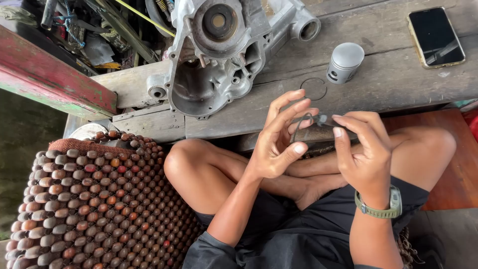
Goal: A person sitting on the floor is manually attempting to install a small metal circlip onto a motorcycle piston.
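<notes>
At centre frame the left hand (pixel 279 137) and right hand (pixel 366 149) meet above the person's crossed legs, sharing a thin metal ring (pixel 302 124). The ring hangs between the two hands, just below the edge of the wooden bench (pixel 398 74). The left hand is raised with palm toward the camera, fingers spread and curved, the upper fingertips bearing on the ring's near side; the thumb stands apart, lower down. The right hand, wearing a green-strapped watch (pixel 383 208), comes in from the right with thumb and forefinger closed on a small dark end piece at the ring's right side; what that piece is cannot be told. Held so, the ring looks supported from two sides so it can be flexed or examined without dropping. On the bench, upper frame, a second ring (pixel 314 88) lies flat just beside a grey piston (pixel 344 62), with an engine casing (pixel 219 55) to the left and a phone (pixel 436 36) at upper right. A beaded seat mat (pixel 94 199) fills the lower left.
</notes>
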